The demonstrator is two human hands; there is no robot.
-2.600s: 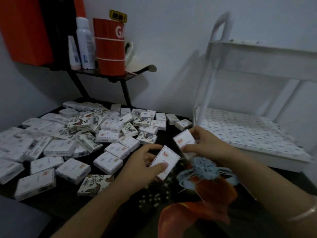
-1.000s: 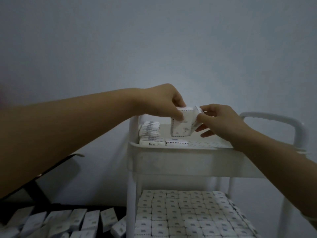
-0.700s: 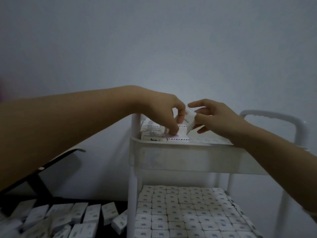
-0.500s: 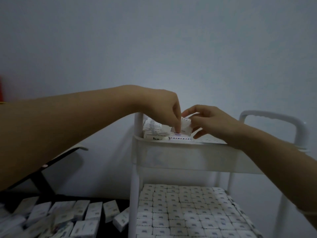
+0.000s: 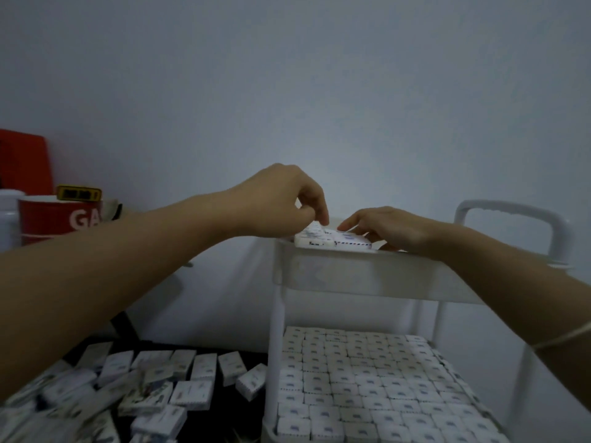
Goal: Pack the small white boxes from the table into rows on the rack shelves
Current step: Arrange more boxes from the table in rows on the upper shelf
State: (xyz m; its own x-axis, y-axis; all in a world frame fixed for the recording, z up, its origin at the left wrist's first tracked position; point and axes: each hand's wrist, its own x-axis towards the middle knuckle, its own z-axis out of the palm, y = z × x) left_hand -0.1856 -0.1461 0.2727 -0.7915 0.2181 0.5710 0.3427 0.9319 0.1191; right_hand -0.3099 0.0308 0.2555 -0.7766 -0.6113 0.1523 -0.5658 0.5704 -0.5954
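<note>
Small white boxes [image 5: 332,243] sit in the near left corner of the top shelf [image 5: 367,276], the left hand [image 5: 278,203] pinching one into line while the right hand [image 5: 387,228], fingers flat, apparently steadies the row.

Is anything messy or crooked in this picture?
Yes. The loose boxes on the table lie jumbled, turned every which way, some leaning on each other. The packed boxes low in the rack sit in neat straight rows, so nothing there looks off.
</note>
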